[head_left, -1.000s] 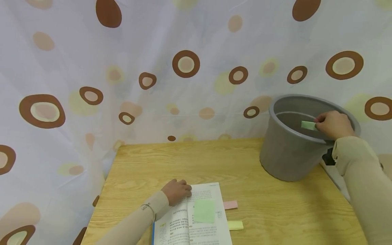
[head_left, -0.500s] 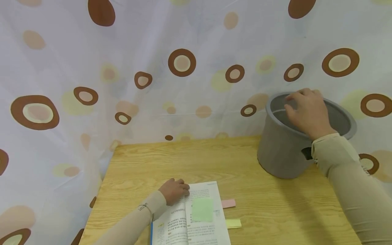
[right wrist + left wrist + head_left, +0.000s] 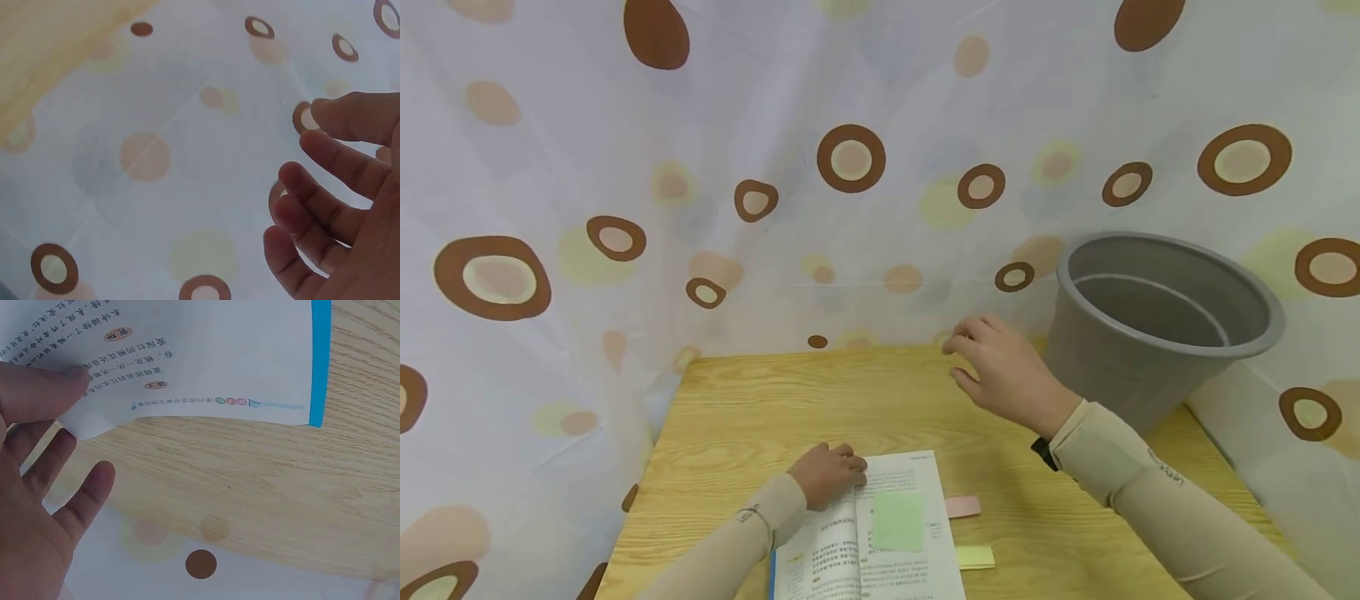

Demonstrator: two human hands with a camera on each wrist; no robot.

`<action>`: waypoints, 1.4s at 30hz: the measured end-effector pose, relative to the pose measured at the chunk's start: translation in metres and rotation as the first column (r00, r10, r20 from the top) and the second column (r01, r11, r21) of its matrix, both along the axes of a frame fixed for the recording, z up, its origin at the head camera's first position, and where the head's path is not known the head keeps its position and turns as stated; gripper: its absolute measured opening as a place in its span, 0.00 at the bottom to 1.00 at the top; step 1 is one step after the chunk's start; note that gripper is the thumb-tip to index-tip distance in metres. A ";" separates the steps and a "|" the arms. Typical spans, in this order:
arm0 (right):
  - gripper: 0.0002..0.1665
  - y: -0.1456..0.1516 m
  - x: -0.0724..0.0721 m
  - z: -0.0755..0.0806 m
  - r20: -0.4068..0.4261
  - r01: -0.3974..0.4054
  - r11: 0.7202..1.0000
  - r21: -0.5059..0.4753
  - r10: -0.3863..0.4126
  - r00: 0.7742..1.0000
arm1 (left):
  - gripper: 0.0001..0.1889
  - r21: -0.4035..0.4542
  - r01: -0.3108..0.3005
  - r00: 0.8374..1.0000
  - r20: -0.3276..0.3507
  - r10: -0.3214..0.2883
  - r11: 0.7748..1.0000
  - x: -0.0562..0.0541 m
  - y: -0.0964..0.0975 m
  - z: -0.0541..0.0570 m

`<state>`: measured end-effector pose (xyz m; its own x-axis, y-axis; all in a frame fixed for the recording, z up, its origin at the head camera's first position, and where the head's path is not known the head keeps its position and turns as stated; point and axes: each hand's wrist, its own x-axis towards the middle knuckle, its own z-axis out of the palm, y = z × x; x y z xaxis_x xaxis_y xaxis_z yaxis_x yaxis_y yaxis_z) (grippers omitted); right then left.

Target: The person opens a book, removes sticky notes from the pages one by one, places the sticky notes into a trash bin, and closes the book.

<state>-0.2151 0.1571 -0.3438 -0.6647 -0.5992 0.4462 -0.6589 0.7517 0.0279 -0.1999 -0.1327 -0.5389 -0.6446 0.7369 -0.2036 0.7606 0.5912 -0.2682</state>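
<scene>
One book [image 3: 852,546], cut off below, is pinched by the left hand [image 3: 827,477]; right hand [image 3: 1011,372] hangs relaxed.

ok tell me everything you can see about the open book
The open book lies face up on a wooden table, its near end outside the head view. Its white paper pages carry dark print, and a blue cover edge shows along one side. A green sticky note lies on the right-hand page; a pink strip and a yellow strip jut past its right edge. The left hand grips it at the top, near the gutter.
</scene>
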 end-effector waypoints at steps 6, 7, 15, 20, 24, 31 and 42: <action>0.16 -0.020 0.007 -0.022 0.046 -0.010 0.998 0.058 0.007 0.999 | 0.26 -0.005 -0.013 1.000 0.016 0.013 1.000 -0.003 0.001 -0.004; 0.15 -0.023 0.008 -0.024 0.059 -0.013 0.998 0.060 0.010 0.998 | 0.25 -0.002 -0.018 1.000 0.021 0.018 1.000 -0.003 0.001 -0.004; 0.15 -0.041 0.016 -0.041 0.126 0.010 0.998 0.065 -0.018 0.992 | 0.25 0.003 -0.041 0.998 0.040 0.041 0.999 -0.004 -0.002 -0.007; 0.16 -0.050 0.025 -0.063 0.186 0.013 0.999 0.034 -0.019 0.982 | 0.26 0.009 -0.050 0.998 0.047 0.050 0.999 -0.005 0.000 -0.006; 0.16 -0.061 0.037 -0.092 0.268 -0.007 0.999 0.034 -0.003 0.963 | 0.26 0.001 -0.060 0.997 0.048 0.060 0.998 -0.004 0.001 -0.005; 0.16 -0.074 0.053 -0.143 0.463 0.005 0.998 0.060 -0.032 0.886 | 0.26 0.018 -0.067 0.997 0.027 0.066 0.998 0.001 0.003 -0.001; 0.22 -0.085 0.061 -0.185 0.548 0.100 0.990 0.103 -0.140 0.824 | 0.24 0.050 -0.108 0.994 0.021 0.107 0.993 0.006 0.001 -0.003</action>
